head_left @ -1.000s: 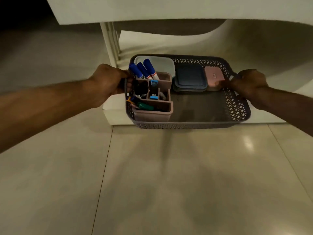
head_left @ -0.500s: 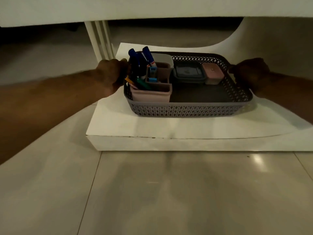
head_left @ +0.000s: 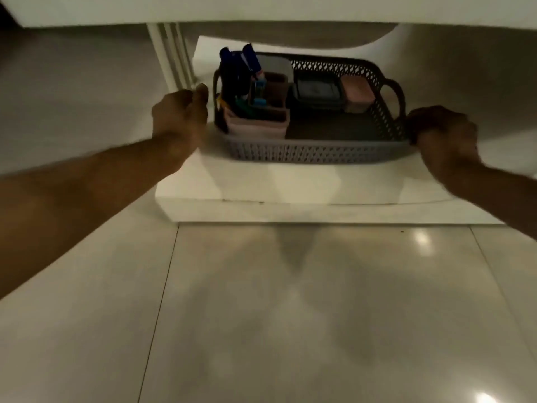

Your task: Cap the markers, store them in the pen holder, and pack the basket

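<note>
Head view: basket point(head_left: 316, 152) between clenched, empty left fingers point(head_left: 200, 93) and right hand point(head_left: 444, 132), grip unclear.

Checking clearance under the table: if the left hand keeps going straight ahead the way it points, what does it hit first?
Probably the white table leg, just beyond the left hand. The basket lies to its right, off that line. Depth is unclear in this blurred view.

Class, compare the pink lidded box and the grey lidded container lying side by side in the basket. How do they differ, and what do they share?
The pink lidded box is pale pink; the grey lidded container is dark blue-grey. The pink lidded box looks narrower, the grey lidded container wider. The pink lidded box sits nearer the basket's right handle; the grey lidded container sits towards the middle, beside the pen holder. Both are rounded-cornered, closed, and rest along the basket's far side.
</note>
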Motion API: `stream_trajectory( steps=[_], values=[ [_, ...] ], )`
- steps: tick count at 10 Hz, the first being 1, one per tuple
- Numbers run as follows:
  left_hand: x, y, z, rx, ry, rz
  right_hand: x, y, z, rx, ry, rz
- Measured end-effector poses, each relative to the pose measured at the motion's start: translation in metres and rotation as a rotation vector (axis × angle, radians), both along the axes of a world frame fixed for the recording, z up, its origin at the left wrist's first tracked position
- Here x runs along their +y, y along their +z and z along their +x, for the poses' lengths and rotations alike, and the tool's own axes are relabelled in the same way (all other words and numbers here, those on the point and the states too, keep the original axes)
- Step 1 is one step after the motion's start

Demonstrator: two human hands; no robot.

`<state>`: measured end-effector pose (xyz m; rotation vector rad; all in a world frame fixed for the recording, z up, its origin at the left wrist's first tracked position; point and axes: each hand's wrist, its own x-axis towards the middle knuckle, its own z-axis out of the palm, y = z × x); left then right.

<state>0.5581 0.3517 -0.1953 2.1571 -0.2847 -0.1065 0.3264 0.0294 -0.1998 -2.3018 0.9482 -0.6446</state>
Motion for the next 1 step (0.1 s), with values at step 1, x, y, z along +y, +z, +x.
stream_trajectory(
  steps=[1],
  values=[
    [0.0423,0.0032,-0.0504,-0.140,-0.137,0.312,0.0409,0.0096,-0.0425,0.151,0.085,-0.029]
  ],
)
